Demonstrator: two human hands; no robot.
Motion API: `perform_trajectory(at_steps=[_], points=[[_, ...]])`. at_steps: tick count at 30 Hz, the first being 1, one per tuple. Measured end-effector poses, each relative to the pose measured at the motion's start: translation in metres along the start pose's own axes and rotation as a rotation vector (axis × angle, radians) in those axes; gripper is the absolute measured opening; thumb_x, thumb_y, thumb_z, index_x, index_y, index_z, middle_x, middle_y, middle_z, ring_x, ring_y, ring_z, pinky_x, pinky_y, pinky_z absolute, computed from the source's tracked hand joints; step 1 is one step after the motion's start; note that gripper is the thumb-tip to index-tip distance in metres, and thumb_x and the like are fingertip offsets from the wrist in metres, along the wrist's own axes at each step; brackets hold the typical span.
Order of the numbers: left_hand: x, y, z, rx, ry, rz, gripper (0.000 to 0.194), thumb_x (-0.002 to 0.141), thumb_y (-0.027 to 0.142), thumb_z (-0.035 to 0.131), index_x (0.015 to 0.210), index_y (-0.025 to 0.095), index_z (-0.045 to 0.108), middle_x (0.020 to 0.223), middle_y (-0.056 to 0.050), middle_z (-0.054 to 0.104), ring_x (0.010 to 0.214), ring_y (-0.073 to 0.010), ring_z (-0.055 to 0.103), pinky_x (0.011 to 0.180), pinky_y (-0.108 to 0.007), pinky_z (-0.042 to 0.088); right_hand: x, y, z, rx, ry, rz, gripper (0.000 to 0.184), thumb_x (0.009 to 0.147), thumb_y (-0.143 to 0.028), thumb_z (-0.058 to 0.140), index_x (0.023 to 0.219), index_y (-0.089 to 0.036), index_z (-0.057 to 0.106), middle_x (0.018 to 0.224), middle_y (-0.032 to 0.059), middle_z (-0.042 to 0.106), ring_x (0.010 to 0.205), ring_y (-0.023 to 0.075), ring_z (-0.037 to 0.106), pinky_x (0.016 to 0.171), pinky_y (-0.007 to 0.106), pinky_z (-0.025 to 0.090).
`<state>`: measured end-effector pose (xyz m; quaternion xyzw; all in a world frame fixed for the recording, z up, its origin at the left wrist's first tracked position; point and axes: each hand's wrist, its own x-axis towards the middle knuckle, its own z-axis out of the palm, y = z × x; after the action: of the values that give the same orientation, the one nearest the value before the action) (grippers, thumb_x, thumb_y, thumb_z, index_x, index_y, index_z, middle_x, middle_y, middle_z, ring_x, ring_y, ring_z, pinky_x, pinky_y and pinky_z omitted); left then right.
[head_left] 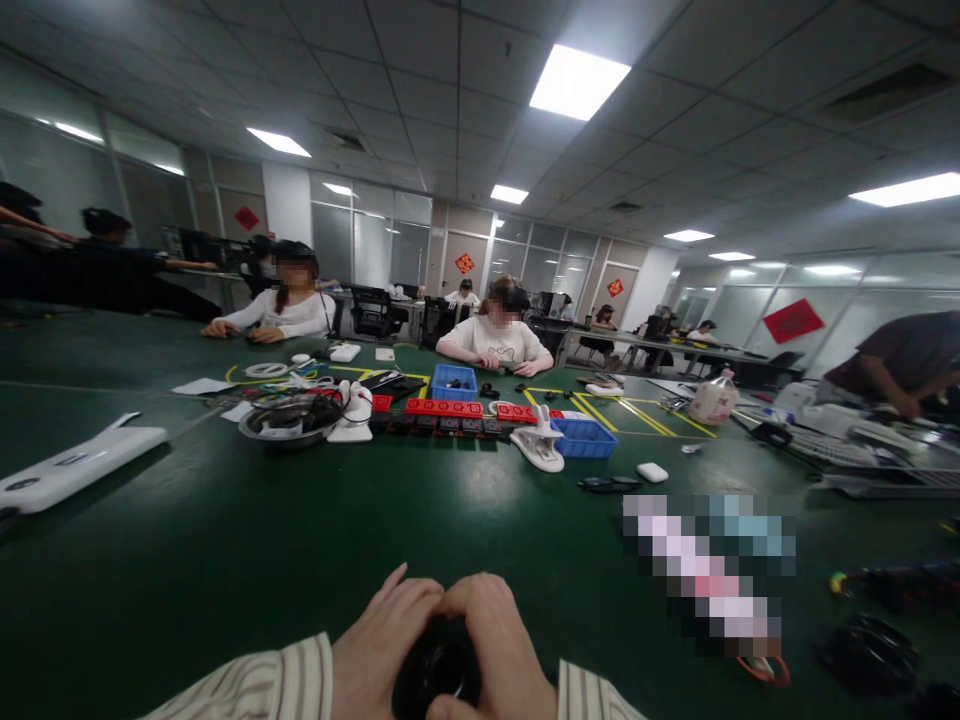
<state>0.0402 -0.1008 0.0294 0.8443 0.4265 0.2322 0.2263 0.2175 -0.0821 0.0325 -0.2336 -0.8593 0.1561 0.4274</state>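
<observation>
At the bottom middle of the head view, my left hand (379, 635) and my right hand (501, 635) are closed around a glossy black rounded object (431, 670). A dark round hollow shows in its middle; its exact kind cannot be made out. My fingers meet over its far side, and my right thumb lies across its near edge. Striped cuffs cover both wrists. The object is just above or on the green table (300, 560); which one is hidden.
Mid-table stand a metal bowl of cables (281, 430), a row of red and black blocks (450, 415), a white clip-like stand (540, 445) and a blue bin (585, 438). A white power strip (82, 470) lies left, black coils (866, 650) right. Co-workers sit opposite.
</observation>
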Motion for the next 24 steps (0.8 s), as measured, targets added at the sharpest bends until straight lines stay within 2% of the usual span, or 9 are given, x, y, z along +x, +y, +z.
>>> perform_trajectory(at_steps=[3, 6, 9, 12, 16, 18, 20, 22, 24], points=[[0.0, -0.002, 0.002, 0.024, 0.013, 0.033, 0.052, 0.064, 0.046, 0.073, 0.102, 0.019, 0.052, 0.101, -0.006, 0.057, 0.1, -0.0267, 0.056, 0.109, -0.057, 0.015, -0.002, 0.007, 0.005, -0.015, 0.051, -0.042, 0.067, 0.078, -0.081, 0.029, 0.088, -0.019, 0.052, 0.077, 0.0015, 0.055, 0.066, 0.0153, 0.05, 0.062, 0.028, 0.038], [0.003, -0.001, 0.0, 0.05, -0.041, 0.041, 0.041, 0.059, 0.036, 0.075, 0.093, 0.02, 0.057, 0.093, -0.003, 0.057, 0.092, -0.0239, 0.057, 0.108, -0.056, 0.017, -0.003, 0.014, 0.009, -0.055, -0.002, -0.108, 0.063, 0.083, -0.076, 0.025, 0.082, -0.019, 0.051, 0.074, 0.001, 0.055, 0.068, 0.0149, 0.051, 0.064, 0.029, 0.037], [0.006, -0.002, -0.001, 0.048, -0.059, 0.04, 0.035, 0.057, 0.03, 0.075, 0.086, 0.02, 0.059, 0.092, -0.001, 0.056, 0.09, -0.0222, 0.056, 0.107, -0.054, 0.019, -0.003, 0.014, 0.011, -0.096, -0.053, -0.11, 0.053, 0.088, -0.064, 0.027, 0.079, -0.018, 0.051, 0.074, 0.0023, 0.054, 0.072, 0.0159, 0.05, 0.066, 0.03, 0.037], [0.008, -0.006, -0.001, 0.011, -0.071, 0.052, 0.037, 0.053, 0.026, 0.075, 0.086, 0.019, 0.059, 0.094, -0.001, 0.054, 0.091, -0.0225, 0.055, 0.106, -0.051, 0.023, -0.002, 0.01, 0.008, -0.097, -0.065, -0.15, 0.035, 0.085, -0.05, 0.038, 0.084, -0.018, 0.052, 0.077, 0.0035, 0.056, 0.074, 0.0169, 0.05, 0.067, 0.031, 0.038], [0.008, -0.01, 0.0, -0.028, -0.117, 0.079, 0.049, 0.044, 0.022, 0.077, 0.091, 0.022, 0.061, 0.097, 0.0, 0.054, 0.095, -0.0239, 0.053, 0.097, -0.043, 0.038, 0.003, -0.001, 0.001, -0.029, -0.124, -0.285, 0.017, 0.078, -0.026, 0.04, 0.089, -0.02, 0.05, 0.082, 0.0024, 0.061, 0.08, 0.0172, 0.052, 0.072, 0.032, 0.04], [0.007, -0.009, 0.0, -0.022, -0.099, 0.079, 0.056, 0.046, 0.027, 0.077, 0.099, 0.022, 0.059, 0.102, -0.002, 0.055, 0.099, -0.0261, 0.053, 0.1, -0.048, 0.034, 0.006, -0.007, -0.003, -0.013, -0.144, -0.338, 0.021, 0.076, -0.019, 0.037, 0.093, -0.021, 0.05, 0.085, 0.0014, 0.063, 0.084, 0.0169, 0.054, 0.078, 0.033, 0.04], [0.005, -0.008, 0.001, -0.002, -0.055, 0.073, 0.067, 0.05, 0.036, 0.076, 0.111, 0.021, 0.053, 0.111, -0.005, 0.055, 0.106, -0.0295, 0.051, 0.106, -0.056, 0.022, 0.007, -0.011, -0.005, -0.003, -0.129, -0.349, 0.024, 0.08, -0.02, 0.037, 0.101, -0.021, 0.049, 0.093, 0.0024, 0.064, 0.091, 0.0174, 0.054, 0.085, 0.035, 0.039], [0.002, -0.007, 0.001, 0.021, -0.012, 0.064, 0.074, 0.053, 0.044, 0.075, 0.118, 0.02, 0.048, 0.118, -0.009, 0.054, 0.113, -0.0321, 0.047, 0.107, -0.06, 0.015, 0.006, -0.013, -0.006, 0.022, -0.092, -0.296, 0.026, 0.087, -0.028, 0.036, 0.109, -0.02, 0.046, 0.101, 0.0042, 0.061, 0.096, 0.0183, 0.053, 0.088, 0.036, 0.038], [0.0, -0.007, 0.002, 0.039, 0.016, 0.055, 0.073, 0.055, 0.048, 0.074, 0.117, 0.019, 0.049, 0.119, -0.01, 0.054, 0.115, -0.0333, 0.047, 0.107, -0.062, 0.015, 0.003, -0.014, -0.006, 0.05, -0.047, -0.204, 0.03, 0.092, -0.041, 0.033, 0.111, -0.021, 0.045, 0.102, 0.0049, 0.058, 0.094, 0.0187, 0.052, 0.085, 0.036, 0.039]])
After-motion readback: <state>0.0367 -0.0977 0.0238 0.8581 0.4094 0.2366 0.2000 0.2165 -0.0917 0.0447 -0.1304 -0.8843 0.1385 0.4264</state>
